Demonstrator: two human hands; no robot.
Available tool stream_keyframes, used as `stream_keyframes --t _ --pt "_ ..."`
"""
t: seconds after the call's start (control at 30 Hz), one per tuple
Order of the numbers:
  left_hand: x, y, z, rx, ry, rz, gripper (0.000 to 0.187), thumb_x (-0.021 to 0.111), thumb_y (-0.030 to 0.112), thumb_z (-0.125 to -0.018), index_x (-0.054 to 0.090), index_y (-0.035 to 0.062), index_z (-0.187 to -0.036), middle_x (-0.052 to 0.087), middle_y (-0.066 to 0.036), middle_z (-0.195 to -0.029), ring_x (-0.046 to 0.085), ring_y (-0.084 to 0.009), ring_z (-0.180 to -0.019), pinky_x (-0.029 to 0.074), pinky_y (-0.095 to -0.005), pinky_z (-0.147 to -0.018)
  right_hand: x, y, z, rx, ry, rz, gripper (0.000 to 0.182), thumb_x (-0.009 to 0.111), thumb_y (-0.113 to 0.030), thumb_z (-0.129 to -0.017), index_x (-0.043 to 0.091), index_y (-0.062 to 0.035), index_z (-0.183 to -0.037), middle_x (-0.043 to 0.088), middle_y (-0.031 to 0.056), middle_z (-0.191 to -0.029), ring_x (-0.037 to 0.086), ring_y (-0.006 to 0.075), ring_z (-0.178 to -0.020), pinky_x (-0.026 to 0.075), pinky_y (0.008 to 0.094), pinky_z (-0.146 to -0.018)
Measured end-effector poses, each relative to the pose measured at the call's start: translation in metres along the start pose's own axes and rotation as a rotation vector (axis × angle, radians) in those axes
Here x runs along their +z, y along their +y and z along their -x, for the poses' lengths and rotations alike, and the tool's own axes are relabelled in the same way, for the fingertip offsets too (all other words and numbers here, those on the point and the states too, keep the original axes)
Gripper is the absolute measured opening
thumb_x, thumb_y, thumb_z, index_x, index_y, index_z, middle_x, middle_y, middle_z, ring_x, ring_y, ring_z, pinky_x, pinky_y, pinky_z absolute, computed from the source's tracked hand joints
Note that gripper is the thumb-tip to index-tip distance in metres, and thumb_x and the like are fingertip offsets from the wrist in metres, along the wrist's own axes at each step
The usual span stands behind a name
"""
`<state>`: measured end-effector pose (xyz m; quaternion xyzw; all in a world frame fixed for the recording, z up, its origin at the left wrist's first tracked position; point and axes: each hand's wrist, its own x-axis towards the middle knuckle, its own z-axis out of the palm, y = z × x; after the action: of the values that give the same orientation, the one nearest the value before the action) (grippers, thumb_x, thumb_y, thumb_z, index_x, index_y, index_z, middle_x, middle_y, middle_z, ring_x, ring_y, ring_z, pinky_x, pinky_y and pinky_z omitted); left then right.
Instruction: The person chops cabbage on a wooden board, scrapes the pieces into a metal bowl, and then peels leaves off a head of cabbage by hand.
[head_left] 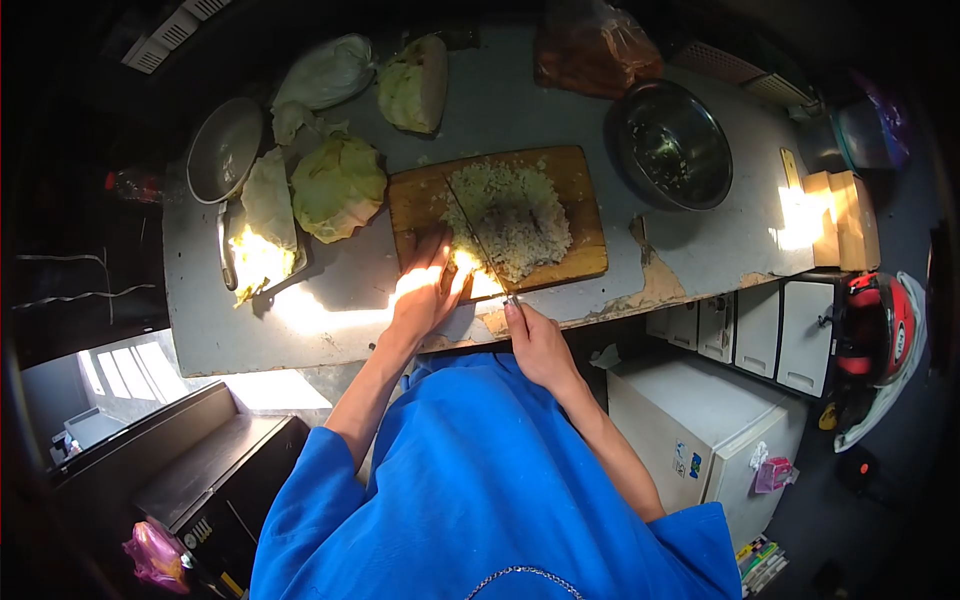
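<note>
One long grey desk (480, 110) carries everything, its near edge chipped and lit by a patch of sun. At its middle lies a wooden cutting board (575, 215) heaped with finely chopped cabbage (515, 215). To the left sit a halved cabbage (338, 185) and loose outer leaves, with another cut piece (413, 85) at the far side and a metal pan (222, 150) at the far left. Right of the board stands a steel bowl (672, 143); behind it, a filled plastic bag (595, 50). The left hand (425, 290) rests on the board's near left corner, fingers spread flat and gripping nothing. The right hand (537, 345) — just off the near edge — is clenched round the handle of a knife (470, 230), whose blade runs across the chopped heap.
</note>
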<state>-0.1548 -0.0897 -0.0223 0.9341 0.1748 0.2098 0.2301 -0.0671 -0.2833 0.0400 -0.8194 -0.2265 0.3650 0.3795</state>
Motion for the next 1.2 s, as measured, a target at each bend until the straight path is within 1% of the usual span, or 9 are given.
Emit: stream_keyframes --t 0.07,0.17,0.27,0.4,0.7,0.77,1.1,1.17,1.2 --pt "0.000 0.000 0.008 -0.196 -0.211 0.075 0.063 0.074 0.023 -0.085 0.053 0.0011 -0.140 0.064 -0.023 -0.114 0.062 -0.0407 -0.098 0.051 -0.0457 -0.084 -0.001 -0.006 0.006 -0.004 0.045 -0.014 0.040 0.044 -0.034 -0.108 0.054 0.0023 -0.092 0.060 0.0256 -0.076 0.055 0.0472 -0.071 0.045 0.0476 -0.067" --pt "0.007 -0.008 0.017 -0.246 -0.370 0.023 0.067 0.075 0.022 -0.083 0.051 0.0000 -0.142 0.064 -0.023 -0.104 0.061 -0.0394 -0.087 0.050 -0.0463 -0.077 -0.001 -0.010 0.004 0.027 0.088 -0.034 0.040 0.045 -0.034 -0.107 0.055 0.0018 -0.093 0.061 0.0269 -0.079 0.056 0.0493 -0.078 0.045 0.0508 -0.069" --pt "0.004 -0.005 0.015 -0.146 -0.217 0.066 0.069 0.075 0.021 -0.083 0.049 -0.0019 -0.143 0.064 -0.022 -0.106 0.061 -0.0393 -0.088 0.050 -0.0455 -0.078 0.011 0.001 -0.001 0.055 0.111 0.002 0.040 0.044 -0.034 -0.107 0.057 0.0015 -0.094 0.063 0.0290 -0.083 0.059 0.0527 -0.086 0.045 0.0540 -0.071" --pt "0.000 -0.006 0.014 -0.163 -0.248 0.069 0.071 0.075 0.020 -0.082 0.048 -0.0031 -0.143 0.064 -0.023 -0.107 0.061 -0.0392 -0.089 0.050 -0.0452 -0.079 0.014 0.006 -0.002 0.036 0.131 -0.008 0.043 0.044 -0.036 -0.107 0.057 0.0021 -0.093 0.063 0.0292 -0.083 0.058 0.0529 -0.085 0.046 0.0515 -0.072" --pt "0.006 -0.008 0.018 -0.129 -0.173 0.098 0.075 0.076 0.023 -0.083 0.046 -0.0015 -0.147 0.065 -0.020 -0.087 0.061 -0.0331 -0.072 0.050 -0.0425 -0.067 -0.002 0.002 0.002 0.069 0.092 -0.080 0.043 0.044 -0.035 -0.107 0.057 0.0026 -0.091 0.062 0.0287 -0.081 0.058 0.0529 -0.083 0.047 0.0503 -0.071" --pt "0.002 -0.003 0.018 -0.182 -0.179 0.099 0.072 0.075 0.021 -0.084 0.047 -0.0009 -0.147 0.066 -0.022 -0.103 0.063 -0.0349 -0.080 0.051 -0.0424 -0.074 0.006 0.004 -0.001 0.066 0.116 -0.051 0.042 0.045 -0.035 -0.107 0.057 0.0026 -0.091 0.062 0.0288 -0.081 0.058 0.0528 -0.083 0.047 0.0502 -0.071" --pt "-0.007 -0.009 0.001 -0.057 -0.004 0.112 0.059 0.067 0.017 -0.092 0.048 0.0018 -0.146 0.059 -0.025 -0.133 0.061 -0.0407 -0.114 0.050 -0.0402 -0.098 0.006 -0.014 0.001 0.055 0.091 -0.086 0.041 0.044 -0.033 -0.107 0.057 0.0023 -0.092 0.061 0.0300 -0.081 0.056 0.0544 -0.085 0.045 0.0537 -0.070" --pt "-0.011 -0.005 -0.012 -0.168 -0.088 0.340 0.055 0.062 0.014 -0.093 0.048 -0.0002 -0.145 0.052 -0.024 -0.143 0.046 -0.0426 -0.135 0.033 -0.0489 -0.118 0.011 -0.014 -0.003 0.062 0.095 -0.080 0.040 0.044 -0.033 -0.107 0.057 0.0023 -0.092 0.061 0.0303 -0.082 0.056 0.0545 -0.086 0.045 0.0539 -0.070" --pt "-0.008 -0.008 -0.019 -0.173 -0.087 0.338 0.055 0.062 0.014 -0.093 0.048 -0.0002 -0.145 0.052 -0.024 -0.143 0.046 -0.0426 -0.135 0.033 -0.0489 -0.118 0.015 -0.014 -0.005 0.069 0.099 -0.073 0.040 0.044 -0.032 -0.107 0.057 0.0022 -0.092 0.062 0.0306 -0.082 0.057 0.0546 -0.086 0.045 0.0542 -0.071"
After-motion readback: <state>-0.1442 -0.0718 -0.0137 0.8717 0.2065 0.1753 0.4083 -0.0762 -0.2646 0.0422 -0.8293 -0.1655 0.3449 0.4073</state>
